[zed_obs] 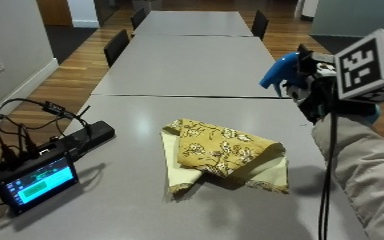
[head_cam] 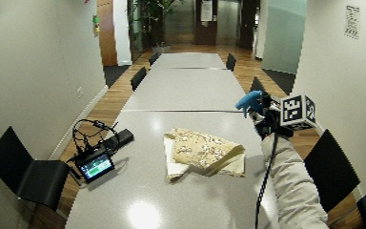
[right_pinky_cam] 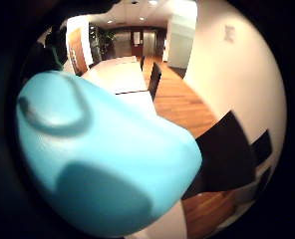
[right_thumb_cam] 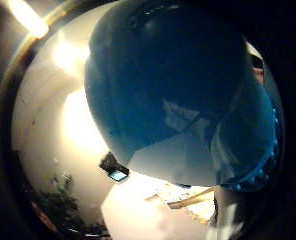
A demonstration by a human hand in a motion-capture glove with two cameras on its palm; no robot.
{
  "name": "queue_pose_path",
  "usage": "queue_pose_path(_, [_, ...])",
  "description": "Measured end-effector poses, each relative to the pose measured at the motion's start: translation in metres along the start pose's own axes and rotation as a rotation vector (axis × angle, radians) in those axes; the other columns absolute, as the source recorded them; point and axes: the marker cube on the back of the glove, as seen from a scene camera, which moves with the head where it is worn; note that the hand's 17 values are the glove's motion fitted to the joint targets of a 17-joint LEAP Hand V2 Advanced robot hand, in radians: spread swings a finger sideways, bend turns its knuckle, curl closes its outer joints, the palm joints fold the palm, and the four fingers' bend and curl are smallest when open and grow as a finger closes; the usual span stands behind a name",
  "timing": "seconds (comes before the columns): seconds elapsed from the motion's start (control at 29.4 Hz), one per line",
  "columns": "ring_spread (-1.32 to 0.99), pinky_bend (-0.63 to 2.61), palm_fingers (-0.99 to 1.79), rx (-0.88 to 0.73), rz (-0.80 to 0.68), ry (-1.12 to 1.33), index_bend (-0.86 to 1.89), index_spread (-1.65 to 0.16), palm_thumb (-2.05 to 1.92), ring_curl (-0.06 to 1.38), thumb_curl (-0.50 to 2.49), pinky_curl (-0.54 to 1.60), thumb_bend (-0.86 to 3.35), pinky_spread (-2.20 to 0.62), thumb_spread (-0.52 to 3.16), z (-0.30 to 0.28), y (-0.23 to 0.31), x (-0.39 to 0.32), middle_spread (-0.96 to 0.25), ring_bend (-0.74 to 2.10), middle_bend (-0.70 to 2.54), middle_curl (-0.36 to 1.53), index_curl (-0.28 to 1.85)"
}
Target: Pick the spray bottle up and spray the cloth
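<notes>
Blue bottle [zed_obs: 280, 71], count one, is held up in the air by the right hand [zed_obs: 315, 92], off the right edge of the table [zed_obs: 179, 65], nozzle pointed left toward the table. Fingers are taken as wrapped around the bottle: both palm views are filled by its blue body [right_pinky_cam: 102, 164] [right_thumb_cam: 178, 90], though the fingers themselves are hidden behind the glove rig. One cloth [zed_obs: 225, 155], yellow with a floral print, is seen folded and rumpled on the table, lying below and left of the bottle, well apart from it. One small screen device [zed_obs: 35, 182] with cables is placed at the table's near left corner. Several tables are seen end to end. Four black chairs are counted in the outside view; more are visible in the wide view. A beige sleeve [zed_obs: 362, 165] is seen on the arm.
</notes>
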Motion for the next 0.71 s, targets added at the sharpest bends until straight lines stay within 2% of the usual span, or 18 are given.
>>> queue_pose_path(0.2, [-0.17, 0.18, 1.12, -0.052, -0.199, 0.388, 0.42, -0.17, 0.98, 0.45, 0.58, 0.28, 0.09, -0.08, 0.47, 0.001, -0.015, -0.035, -0.04, 0.44, 0.56, 0.49, 0.51])
queue_pose_path(0.41, [-0.17, 0.19, 1.15, -0.083, -0.259, 0.488, 0.39, -0.17, 0.99, 0.46, 0.61, 0.3, 0.05, -0.1, 0.46, 0.011, -0.012, -0.046, -0.04, 0.44, 0.55, 0.5, 0.51])
queue_pose_path(0.54, [-0.18, 0.19, 1.17, -0.069, -0.176, 0.346, 0.37, -0.18, 1.01, 0.47, 0.63, 0.32, 0.02, -0.11, 0.45, 0.011, -0.013, -0.046, -0.04, 0.44, 0.55, 0.51, 0.52])
queue_pose_path(0.71, [-0.17, 0.19, 1.18, -0.032, 0.087, -0.183, 0.36, -0.18, 1.02, 0.48, 0.65, 0.34, -0.01, -0.12, 0.44, -0.003, -0.02, -0.061, -0.04, 0.43, 0.54, 0.51, 0.52])
